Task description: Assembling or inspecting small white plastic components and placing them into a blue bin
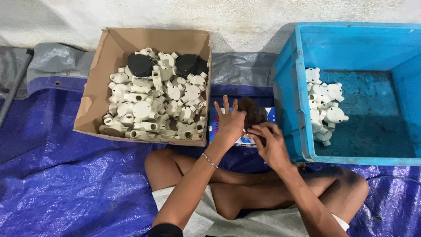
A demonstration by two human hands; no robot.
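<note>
Seen from above, a person sits cross-legged on a blue tarp (66,184), both bare hands reaching forward over a small blue and white box (242,139) that lies on the tarp between two larger containers.

The left hand (229,120) is spread wide, fingers fanned and pointing away from the body, gripping nothing. It hovers over the left part of the small box, and a thin bracelet (209,160) circles its wrist.

The right hand (269,140) is curled, its fingers bent down at the edge of a dark brown, rounded cap (253,112). The cap sits just above the small box, between the two hands. Whether the fingers actually pinch the cap or only touch it cannot be told.

To the left, touching the small box, stands an open cardboard carton (90,103). It is heaped with cream plastic conduit fittings (153,105), round bodies with short pipe outlets. Two black round covers (140,64) lie at the far side of the heap.

To the right, just beside the right hand, stands a large blue crate (294,87). A smaller pile of the same cream fittings (324,107) rests inside against its left wall.

Behind both containers runs a rough whitish wall (245,26), with a fold of grey sheeting (239,68) at its foot.
</note>
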